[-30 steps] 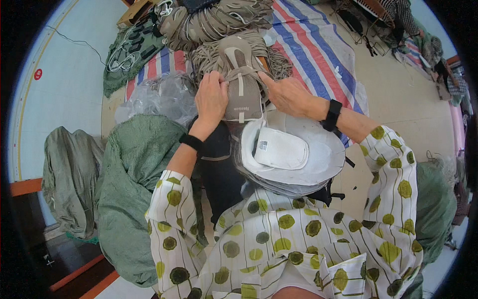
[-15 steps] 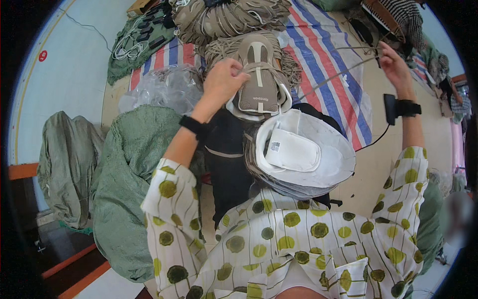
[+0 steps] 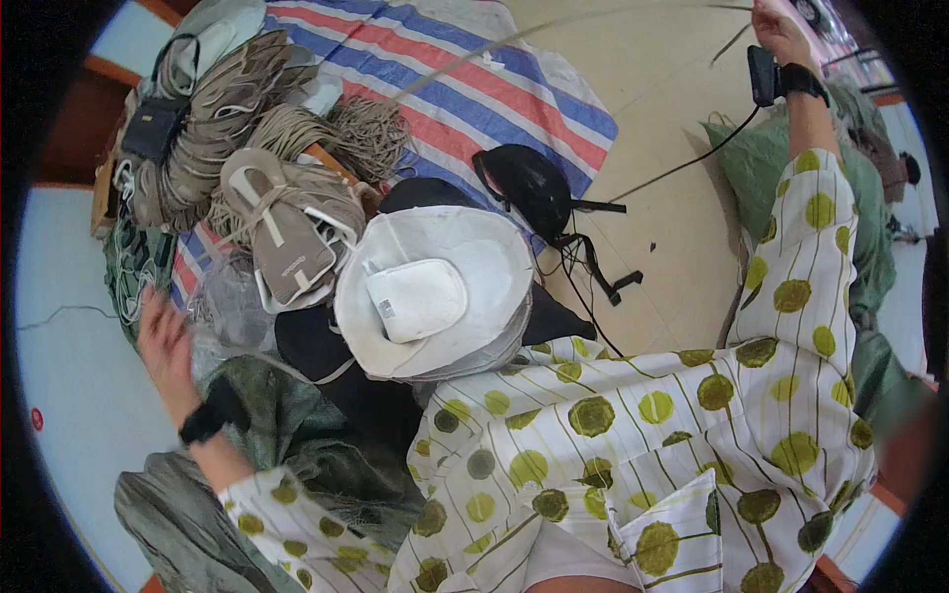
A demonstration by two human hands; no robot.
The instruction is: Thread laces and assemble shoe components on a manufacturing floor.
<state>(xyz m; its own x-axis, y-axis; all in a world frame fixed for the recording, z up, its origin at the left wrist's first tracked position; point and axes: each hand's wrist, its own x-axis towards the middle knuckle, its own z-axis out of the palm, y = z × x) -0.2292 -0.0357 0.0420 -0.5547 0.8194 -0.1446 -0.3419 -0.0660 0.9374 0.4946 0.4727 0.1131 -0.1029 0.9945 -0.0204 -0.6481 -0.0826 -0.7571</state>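
My right hand (image 3: 781,35) is stretched to the far upper right, its fingers closed on a thin taupe shoelace (image 3: 534,30). The lace runs taut leftward to a bundle of similar laces (image 3: 371,133). My left hand (image 3: 163,336) is held out at the left, slightly blurred, its fingers loosely apart with nothing visible in them. Between the hands lies a stack of taupe shoe uppers (image 3: 297,262), with a lace crossed over the top one. Nearer me, on my lap, sits a nested stack of white-lined pieces (image 3: 435,227) with a white padded tongue showing inside.
A large coiled row of taupe uppers (image 3: 213,128) lies at the far left with a black pouch (image 3: 155,128) on it. A striped sheet (image 3: 474,84) covers part of the tiled floor. A black bag with straps (image 3: 529,188) and green sacks (image 3: 306,435) are nearby.
My view has swung to the right. My left hand has left the top shoe upper and swung out left; my right hand has moved farther out with the shoelace.
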